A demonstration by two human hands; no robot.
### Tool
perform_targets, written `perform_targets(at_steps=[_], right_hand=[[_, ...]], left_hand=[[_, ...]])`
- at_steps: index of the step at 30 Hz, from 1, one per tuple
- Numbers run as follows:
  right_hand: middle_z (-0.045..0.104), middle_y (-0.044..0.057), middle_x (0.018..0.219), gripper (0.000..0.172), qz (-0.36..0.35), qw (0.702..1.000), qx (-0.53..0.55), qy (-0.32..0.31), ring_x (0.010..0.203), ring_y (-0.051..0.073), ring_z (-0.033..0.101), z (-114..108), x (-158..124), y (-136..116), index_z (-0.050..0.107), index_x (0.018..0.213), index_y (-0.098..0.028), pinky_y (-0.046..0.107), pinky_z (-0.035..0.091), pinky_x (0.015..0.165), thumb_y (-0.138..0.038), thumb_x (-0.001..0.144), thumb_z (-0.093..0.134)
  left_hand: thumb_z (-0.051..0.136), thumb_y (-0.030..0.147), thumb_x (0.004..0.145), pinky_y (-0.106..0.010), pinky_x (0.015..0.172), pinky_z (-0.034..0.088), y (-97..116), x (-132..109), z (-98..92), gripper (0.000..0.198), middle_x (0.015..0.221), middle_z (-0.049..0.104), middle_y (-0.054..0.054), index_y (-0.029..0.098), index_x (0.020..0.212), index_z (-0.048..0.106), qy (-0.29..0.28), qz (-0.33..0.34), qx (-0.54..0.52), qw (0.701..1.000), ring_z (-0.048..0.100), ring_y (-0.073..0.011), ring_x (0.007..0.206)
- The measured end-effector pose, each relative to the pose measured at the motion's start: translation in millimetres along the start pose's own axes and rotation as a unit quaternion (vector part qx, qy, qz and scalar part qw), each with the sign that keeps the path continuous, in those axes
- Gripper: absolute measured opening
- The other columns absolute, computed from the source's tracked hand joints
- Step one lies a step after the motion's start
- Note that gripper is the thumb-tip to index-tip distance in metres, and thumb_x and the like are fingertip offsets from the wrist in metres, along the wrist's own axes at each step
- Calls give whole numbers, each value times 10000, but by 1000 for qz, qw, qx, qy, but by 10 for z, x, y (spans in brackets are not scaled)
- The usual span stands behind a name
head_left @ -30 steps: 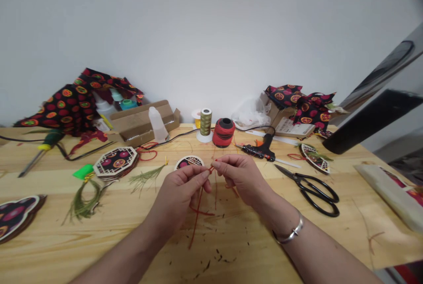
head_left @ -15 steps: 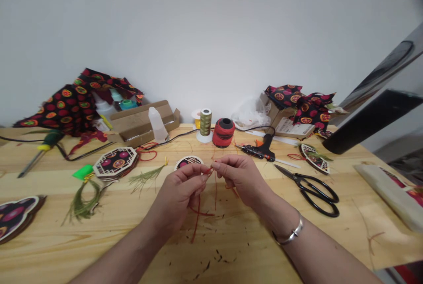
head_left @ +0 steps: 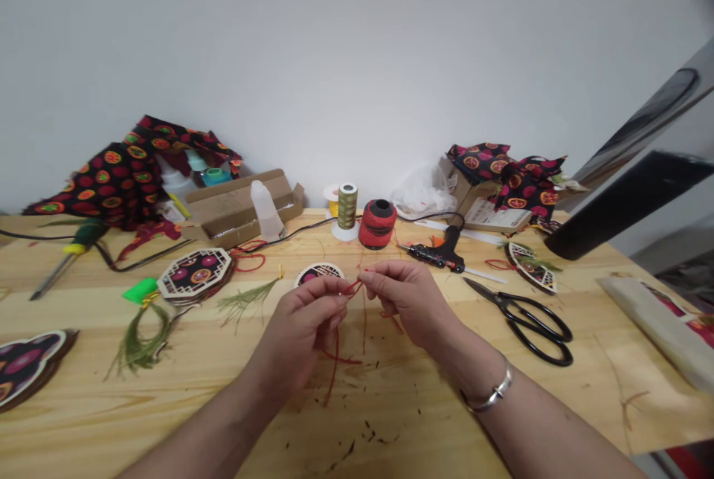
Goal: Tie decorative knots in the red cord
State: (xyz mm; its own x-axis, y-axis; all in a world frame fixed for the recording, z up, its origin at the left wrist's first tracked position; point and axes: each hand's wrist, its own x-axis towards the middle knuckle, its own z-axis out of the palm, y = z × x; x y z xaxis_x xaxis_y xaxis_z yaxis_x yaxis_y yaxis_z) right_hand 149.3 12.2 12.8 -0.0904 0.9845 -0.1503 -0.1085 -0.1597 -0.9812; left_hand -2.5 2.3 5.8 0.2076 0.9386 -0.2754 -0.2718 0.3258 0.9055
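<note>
Thin red cord (head_left: 335, 367) is pinched between the fingers of both hands above the middle of the table, its loose ends hanging below. My left hand (head_left: 311, 315) is closed, thumb against forefinger, on one part of the cord. Close beside it, my right hand (head_left: 404, 297) pinches another part, and the fingertips nearly meet. Just behind my left fingers lies a round fabric ornament with a pale lattice rim (head_left: 319, 271), partly covered by the hand. A red thread spool (head_left: 378, 224) stands beyond my hands.
Black-handled scissors (head_left: 527, 319) and a glue gun (head_left: 438, 250) lie to the right. An olive thread spool (head_left: 347, 207) stands at the back. Leftward are an octagonal ornament (head_left: 195, 274), green tassels (head_left: 139, 338), a screwdriver (head_left: 64, 259) and a cardboard box (head_left: 239, 207). Dark scraps dot the table's front.
My fingers shift very slightly, and a bit more red cord shows between the two hands. The hanging ends sway a little. Everything else stays in place.
</note>
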Motion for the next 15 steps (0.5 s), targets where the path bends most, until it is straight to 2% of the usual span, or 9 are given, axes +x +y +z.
perform_targets(at_steps=[6, 15], right_hand=[[480, -44, 500, 224, -6, 1000, -3, -3, 383, 38, 295, 2, 0, -1, 616, 602, -140, 217, 176, 383, -349, 664, 666], [478, -44, 494, 247, -5, 1000, -4, -4, 394, 44, 292, 2, 2, -1, 596, 585, -145, 219, 170, 386, -368, 655, 675]], left_hand=[[650, 260, 711, -119, 367, 209, -1, 2, 10, 122, 469, 428, 67, 143, 744, 643, 10, 16, 18, 1000, 304, -27, 417], [657, 248, 723, -121, 448, 297, -25, -3, -8, 99, 547, 534, 43, 164, 775, 661, 14, 60, 27, 998, 395, -36, 479]])
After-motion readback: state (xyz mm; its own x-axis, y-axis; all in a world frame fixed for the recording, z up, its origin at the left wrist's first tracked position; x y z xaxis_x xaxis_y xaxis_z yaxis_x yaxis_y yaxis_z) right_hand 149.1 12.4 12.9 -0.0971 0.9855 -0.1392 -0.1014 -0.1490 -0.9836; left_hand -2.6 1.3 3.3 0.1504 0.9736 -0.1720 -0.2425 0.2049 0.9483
